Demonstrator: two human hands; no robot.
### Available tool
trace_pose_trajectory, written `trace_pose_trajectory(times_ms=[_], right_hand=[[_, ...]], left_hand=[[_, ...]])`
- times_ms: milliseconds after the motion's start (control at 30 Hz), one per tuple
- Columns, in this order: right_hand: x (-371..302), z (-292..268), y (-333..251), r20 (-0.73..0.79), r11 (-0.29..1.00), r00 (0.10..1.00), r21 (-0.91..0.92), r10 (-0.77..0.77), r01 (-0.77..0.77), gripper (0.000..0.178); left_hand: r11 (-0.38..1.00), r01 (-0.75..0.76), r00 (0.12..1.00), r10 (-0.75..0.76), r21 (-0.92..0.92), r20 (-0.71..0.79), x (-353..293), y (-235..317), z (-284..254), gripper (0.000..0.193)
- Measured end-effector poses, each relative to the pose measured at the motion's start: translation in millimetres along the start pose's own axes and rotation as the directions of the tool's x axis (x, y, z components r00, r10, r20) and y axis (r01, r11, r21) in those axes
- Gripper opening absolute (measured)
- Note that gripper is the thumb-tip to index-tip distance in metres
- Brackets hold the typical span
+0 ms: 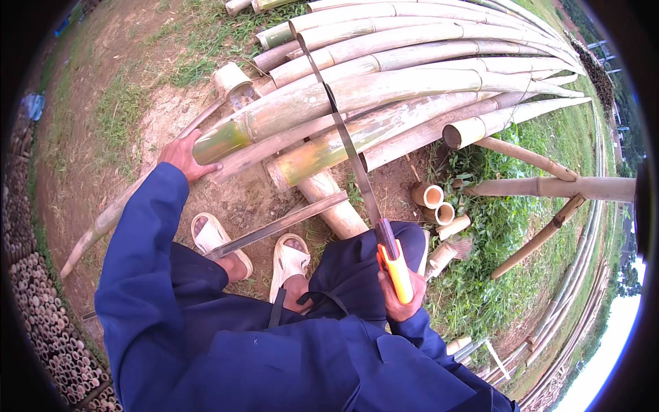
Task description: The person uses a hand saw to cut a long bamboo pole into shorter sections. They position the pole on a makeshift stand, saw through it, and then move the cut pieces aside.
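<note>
My left hand [184, 158] grips the cut end of a thick bamboo pole [288, 110], its thumb lying across the end face. That end is greenish, and the pole runs away to the upper right. In my right hand [401, 296] is a handsaw [357, 165], held by its orange and yellow handle near my knee. The long, narrow blade points up and away and crosses over the poles in view; whether its teeth touch the bamboo I cannot tell. Just below the gripped pole lies another thick bamboo pole [316, 156] with a yellow-green end.
More bamboo poles [405, 34] lie stacked beyond. Short cut bamboo pieces [432, 197] sit in the grass at right, near a wooden pole frame [542, 187]. A flat bamboo strip [288, 221] crosses in front of my sandalled feet. Many bamboo pieces [51, 302] are piled at far left.
</note>
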State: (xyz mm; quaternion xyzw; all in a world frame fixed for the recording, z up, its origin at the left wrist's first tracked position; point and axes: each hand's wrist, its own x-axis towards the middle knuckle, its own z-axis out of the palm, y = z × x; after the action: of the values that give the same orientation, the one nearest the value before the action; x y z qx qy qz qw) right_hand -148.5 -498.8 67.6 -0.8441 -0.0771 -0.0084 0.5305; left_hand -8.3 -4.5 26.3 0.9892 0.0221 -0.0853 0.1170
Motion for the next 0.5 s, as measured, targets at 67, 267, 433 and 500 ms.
trace_pose_trajectory(times_ms=[67,267,433,500], right_hand=[[34.5,14.8,3.6,0.02,0.997,0.999,0.074,0.03,-0.032,0.022],[145.9,64.9,17.1,-0.015,0.975,0.996,0.206,-0.085,0.086,0.012],[36.7,16.9,-5.7,0.031,0.999,0.999,0.024,0.032,-0.033,0.025],[-3.0,0.9,2.9,0.047,0.999,0.999,-0.031,-0.02,0.021,0.029]], left_hand=[[1.0,0.021,1.0,-0.021,0.018,-0.005,1.1,-2.9,1.0,0.091],[0.999,0.03,1.0,-0.03,0.016,0.0,2.5,8.0,-5.0,0.09],[0.999,0.041,0.998,-0.042,-0.012,-0.053,-4.6,9.6,-3.0,0.087],[1.0,0.028,0.999,-0.027,0.014,-0.045,-6.7,0.9,2.6,0.086]])
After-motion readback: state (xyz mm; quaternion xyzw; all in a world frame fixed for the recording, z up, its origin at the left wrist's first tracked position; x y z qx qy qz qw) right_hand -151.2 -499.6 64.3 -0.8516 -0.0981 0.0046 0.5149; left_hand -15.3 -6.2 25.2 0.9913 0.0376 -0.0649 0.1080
